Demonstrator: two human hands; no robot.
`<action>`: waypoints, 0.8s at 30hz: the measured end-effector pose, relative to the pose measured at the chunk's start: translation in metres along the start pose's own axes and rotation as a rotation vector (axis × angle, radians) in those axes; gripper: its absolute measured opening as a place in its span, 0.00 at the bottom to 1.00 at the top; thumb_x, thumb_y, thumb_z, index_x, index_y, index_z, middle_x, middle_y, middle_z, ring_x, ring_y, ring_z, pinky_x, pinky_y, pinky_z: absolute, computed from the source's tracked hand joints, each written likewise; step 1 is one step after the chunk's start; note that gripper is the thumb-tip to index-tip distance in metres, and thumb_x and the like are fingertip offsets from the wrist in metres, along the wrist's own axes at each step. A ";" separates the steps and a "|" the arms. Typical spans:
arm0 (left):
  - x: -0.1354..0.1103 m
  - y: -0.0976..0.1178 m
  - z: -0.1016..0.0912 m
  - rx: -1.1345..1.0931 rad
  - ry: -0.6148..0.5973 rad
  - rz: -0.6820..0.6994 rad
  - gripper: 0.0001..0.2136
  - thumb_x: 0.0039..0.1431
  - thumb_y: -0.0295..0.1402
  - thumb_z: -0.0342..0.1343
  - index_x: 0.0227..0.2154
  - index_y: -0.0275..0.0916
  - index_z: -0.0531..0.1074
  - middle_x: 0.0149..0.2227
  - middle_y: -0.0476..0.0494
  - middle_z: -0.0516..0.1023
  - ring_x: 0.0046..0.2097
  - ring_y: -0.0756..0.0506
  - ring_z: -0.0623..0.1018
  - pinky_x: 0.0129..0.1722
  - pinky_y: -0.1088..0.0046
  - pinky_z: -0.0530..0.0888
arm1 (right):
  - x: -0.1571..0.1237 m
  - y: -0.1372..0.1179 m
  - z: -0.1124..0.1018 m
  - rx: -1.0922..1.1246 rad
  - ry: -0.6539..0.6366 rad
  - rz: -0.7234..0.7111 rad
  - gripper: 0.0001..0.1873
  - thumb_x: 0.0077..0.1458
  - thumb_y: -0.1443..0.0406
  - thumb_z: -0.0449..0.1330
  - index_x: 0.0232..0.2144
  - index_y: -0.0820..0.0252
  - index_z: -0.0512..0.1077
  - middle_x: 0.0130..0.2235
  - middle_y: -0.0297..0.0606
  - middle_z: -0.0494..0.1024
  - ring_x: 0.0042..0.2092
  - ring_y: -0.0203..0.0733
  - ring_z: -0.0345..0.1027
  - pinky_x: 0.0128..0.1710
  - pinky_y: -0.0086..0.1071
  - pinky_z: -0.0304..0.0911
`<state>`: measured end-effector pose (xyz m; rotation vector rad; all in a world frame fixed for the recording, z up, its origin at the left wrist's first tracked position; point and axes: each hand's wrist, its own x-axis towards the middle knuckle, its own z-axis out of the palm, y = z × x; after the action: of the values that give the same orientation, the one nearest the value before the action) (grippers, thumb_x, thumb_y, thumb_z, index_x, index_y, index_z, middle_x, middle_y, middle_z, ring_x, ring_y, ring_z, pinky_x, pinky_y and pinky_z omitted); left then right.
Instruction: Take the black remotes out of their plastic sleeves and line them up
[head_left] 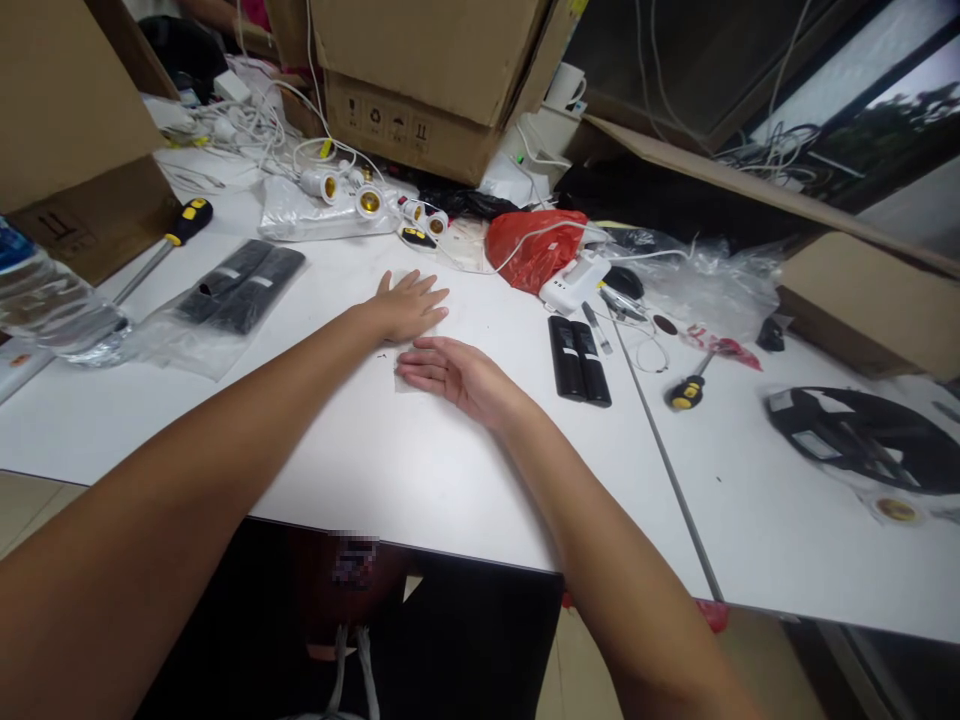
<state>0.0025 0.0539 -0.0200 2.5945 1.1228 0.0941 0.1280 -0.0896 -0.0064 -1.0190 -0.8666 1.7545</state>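
Note:
My left hand [407, 308] lies palm down on the white table [360, 465], its fingers spread. Just nearer to me, my right hand [459, 378] rests on its edge with fingers stretched out toward the left. Under its fingertips a small clear plastic piece [400, 377] shows in part; the rest is hidden. A few tiny dark bits [382, 356] lie beside it. To the right is a pair of black bars [579, 362] with white labels. On the left, a similar black pair [244, 285] sits in a clear bag.
Screwdrivers [196, 216] [687, 391] lie on both sides. A water bottle [64, 300] is at far left. Along the back are white lamp sockets [367, 202], a red plastic bag [529, 248], a white power strip [574, 284] and cardboard boxes [420, 120]. A black coiled item [862, 436] lies right.

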 end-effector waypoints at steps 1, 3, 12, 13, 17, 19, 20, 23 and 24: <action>0.000 -0.002 0.003 -0.010 0.026 0.009 0.31 0.69 0.52 0.34 0.70 0.49 0.50 0.74 0.47 0.43 0.73 0.35 0.40 0.68 0.42 0.36 | 0.000 0.001 0.000 0.004 0.000 0.022 0.09 0.66 0.62 0.56 0.44 0.63 0.70 0.45 0.49 0.80 0.48 0.45 0.77 0.59 0.43 0.68; 0.001 -0.006 0.007 -0.035 0.094 0.021 0.32 0.68 0.53 0.35 0.71 0.48 0.50 0.74 0.47 0.44 0.73 0.34 0.40 0.68 0.44 0.36 | 0.000 0.000 0.000 0.009 -0.003 0.050 0.09 0.65 0.63 0.57 0.44 0.63 0.69 0.45 0.50 0.80 0.47 0.45 0.78 0.58 0.42 0.69; 0.011 -0.008 0.012 -0.026 0.115 -0.040 0.35 0.66 0.56 0.37 0.71 0.45 0.50 0.74 0.44 0.43 0.73 0.31 0.39 0.68 0.43 0.35 | -0.007 -0.007 0.001 -0.023 -0.069 0.141 0.10 0.63 0.63 0.59 0.43 0.63 0.70 0.44 0.51 0.81 0.44 0.46 0.79 0.54 0.44 0.72; 0.010 -0.007 0.011 -0.020 0.104 -0.047 0.36 0.65 0.57 0.37 0.71 0.45 0.49 0.74 0.45 0.42 0.73 0.30 0.38 0.68 0.42 0.35 | -0.007 -0.009 0.000 -0.021 -0.063 0.110 0.10 0.63 0.62 0.59 0.43 0.63 0.71 0.44 0.50 0.81 0.44 0.46 0.79 0.53 0.44 0.73; 0.008 -0.005 0.006 0.035 0.038 -0.058 0.38 0.63 0.55 0.45 0.71 0.48 0.46 0.74 0.47 0.38 0.72 0.26 0.34 0.66 0.37 0.33 | -0.006 -0.017 -0.002 0.057 0.073 -0.157 0.10 0.64 0.60 0.57 0.41 0.60 0.72 0.47 0.45 0.81 0.49 0.44 0.77 0.54 0.39 0.72; 0.008 -0.004 0.004 0.061 0.010 -0.059 0.38 0.61 0.53 0.49 0.72 0.50 0.45 0.74 0.49 0.36 0.72 0.25 0.33 0.65 0.36 0.32 | -0.004 -0.017 -0.002 0.100 0.114 -0.205 0.09 0.64 0.60 0.56 0.40 0.59 0.72 0.48 0.44 0.80 0.52 0.44 0.75 0.56 0.38 0.71; 0.007 -0.004 0.004 0.061 0.009 -0.060 0.38 0.61 0.54 0.49 0.71 0.51 0.45 0.74 0.50 0.36 0.71 0.24 0.33 0.65 0.35 0.32 | -0.002 -0.015 -0.003 0.112 0.120 -0.186 0.09 0.64 0.61 0.55 0.40 0.59 0.72 0.48 0.45 0.80 0.53 0.44 0.75 0.56 0.38 0.70; 0.006 -0.002 0.005 0.014 0.043 -0.068 0.36 0.63 0.59 0.40 0.71 0.53 0.48 0.74 0.52 0.38 0.72 0.25 0.34 0.65 0.35 0.31 | 0.002 -0.007 -0.003 0.113 0.116 -0.057 0.06 0.64 0.64 0.56 0.39 0.61 0.71 0.46 0.48 0.80 0.50 0.45 0.77 0.56 0.38 0.71; 0.006 -0.001 0.005 -0.010 0.062 -0.075 0.35 0.64 0.59 0.36 0.71 0.52 0.48 0.74 0.52 0.40 0.72 0.26 0.34 0.65 0.36 0.32 | 0.003 -0.005 -0.004 0.109 0.106 -0.013 0.06 0.64 0.64 0.57 0.39 0.62 0.70 0.45 0.50 0.80 0.49 0.45 0.77 0.56 0.38 0.71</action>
<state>0.0064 0.0575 -0.0259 2.5533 1.2358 0.1639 0.1325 -0.0850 -0.0047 -1.0223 -0.7028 1.7015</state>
